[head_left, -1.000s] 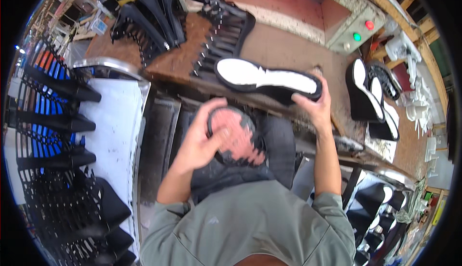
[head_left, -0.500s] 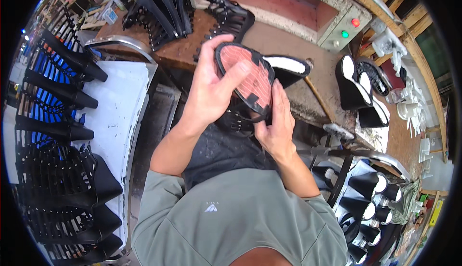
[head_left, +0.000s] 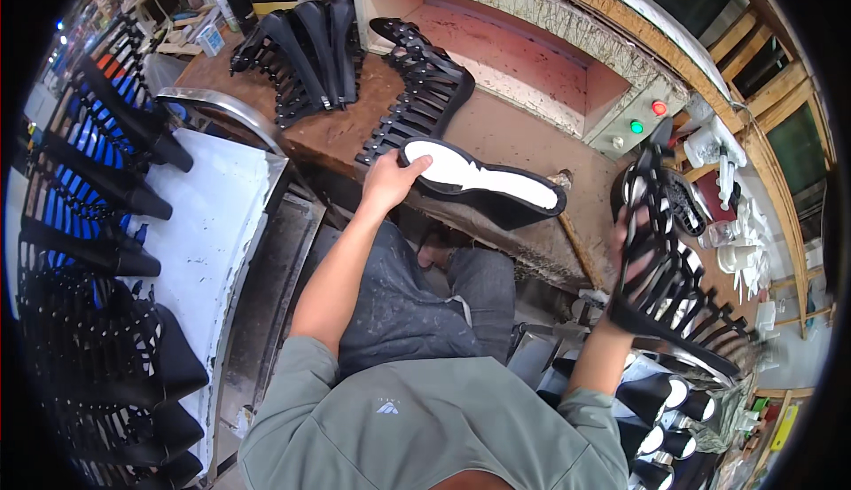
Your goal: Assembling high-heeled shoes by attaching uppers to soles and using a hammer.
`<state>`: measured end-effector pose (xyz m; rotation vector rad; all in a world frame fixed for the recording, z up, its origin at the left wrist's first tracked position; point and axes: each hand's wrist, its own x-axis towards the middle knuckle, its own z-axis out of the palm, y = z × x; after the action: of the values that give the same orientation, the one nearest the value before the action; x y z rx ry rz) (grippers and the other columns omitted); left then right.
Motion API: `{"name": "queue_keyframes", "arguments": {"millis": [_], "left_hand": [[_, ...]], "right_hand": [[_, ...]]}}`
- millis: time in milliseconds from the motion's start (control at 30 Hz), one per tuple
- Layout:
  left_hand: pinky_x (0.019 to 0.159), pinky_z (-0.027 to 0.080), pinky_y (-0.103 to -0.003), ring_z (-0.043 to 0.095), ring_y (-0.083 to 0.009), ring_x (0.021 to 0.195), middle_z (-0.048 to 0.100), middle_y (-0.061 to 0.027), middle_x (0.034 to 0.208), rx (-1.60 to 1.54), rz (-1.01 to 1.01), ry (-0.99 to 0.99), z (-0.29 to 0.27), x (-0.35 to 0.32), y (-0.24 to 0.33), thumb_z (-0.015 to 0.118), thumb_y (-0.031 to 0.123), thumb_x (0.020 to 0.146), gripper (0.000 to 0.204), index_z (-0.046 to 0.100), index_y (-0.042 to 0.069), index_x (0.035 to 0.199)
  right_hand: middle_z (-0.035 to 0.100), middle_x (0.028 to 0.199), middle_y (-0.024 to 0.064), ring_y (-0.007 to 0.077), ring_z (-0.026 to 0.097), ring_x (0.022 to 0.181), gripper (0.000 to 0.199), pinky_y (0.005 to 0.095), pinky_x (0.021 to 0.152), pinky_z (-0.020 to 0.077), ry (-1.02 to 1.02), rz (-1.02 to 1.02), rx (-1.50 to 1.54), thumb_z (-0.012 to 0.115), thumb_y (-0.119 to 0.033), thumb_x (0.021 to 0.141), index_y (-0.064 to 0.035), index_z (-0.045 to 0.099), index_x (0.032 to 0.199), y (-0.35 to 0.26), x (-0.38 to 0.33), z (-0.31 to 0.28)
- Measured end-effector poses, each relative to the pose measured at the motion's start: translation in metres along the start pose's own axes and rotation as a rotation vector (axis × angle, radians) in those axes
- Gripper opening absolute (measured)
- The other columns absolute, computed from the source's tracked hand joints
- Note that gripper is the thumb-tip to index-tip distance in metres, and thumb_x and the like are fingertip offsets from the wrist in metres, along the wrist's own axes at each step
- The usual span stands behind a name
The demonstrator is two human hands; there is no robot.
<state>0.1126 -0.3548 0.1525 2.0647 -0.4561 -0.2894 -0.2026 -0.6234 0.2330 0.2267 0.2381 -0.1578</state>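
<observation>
My left hand (head_left: 390,183) pinches the toe end of a black wedge sole (head_left: 483,183), its thumb lying on the white upper face. This sole rests near the bench edge, in front of my lap. Off to the right, my right hand (head_left: 620,233) is closed on a black strappy sandal upper (head_left: 660,259). Motion blurs that upper, and its straps hide most of my fingers. Another black strappy upper (head_left: 425,91) lies on the bench beyond my left hand.
Several black uppers (head_left: 310,55) stand at the back left. Further black shoes hang over the white-topped stand (head_left: 217,215) at left. A box-like machine (head_left: 523,33) with lit buttons borders the bench's far side. Several wedge soles (head_left: 651,397) sit at the lower right.
My left hand has let go of the strappy upper and taken hold of the wedge sole. My right hand has swung the upper away to the right.
</observation>
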Motion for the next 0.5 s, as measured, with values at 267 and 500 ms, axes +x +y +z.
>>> {"name": "queue_keyframes", "arguments": {"millis": [267,500], "left_hand": [[0.086,0.047,-0.034,0.056,-0.0282,0.100,0.056,-0.0160,0.104,-0.319,0.389,0.195,0.005,-0.040,0.078,0.073,0.017,0.078,0.046,0.059,0.001,0.119],[0.098,0.036,-0.031,0.045,-0.0225,0.113,0.048,-0.0108,0.114,-0.329,0.743,-0.167,0.040,0.002,0.120,0.070,0.010,0.080,0.043,0.056,0.004,0.120]], "right_hand": [[0.062,0.086,-0.0007,0.0116,0.057,0.068,0.023,0.0258,0.058,0.0451,0.521,-0.366,-1.544,0.067,-0.024,0.089,-0.0048,0.063,0.100,0.083,0.004,0.007],[0.056,0.072,-0.0088,-0.0007,0.043,0.061,0.016,0.0177,0.053,0.0300,0.329,-0.583,-1.477,0.070,-0.016,0.088,-0.0025,0.063,0.093,0.093,0.043,-0.010]]}}
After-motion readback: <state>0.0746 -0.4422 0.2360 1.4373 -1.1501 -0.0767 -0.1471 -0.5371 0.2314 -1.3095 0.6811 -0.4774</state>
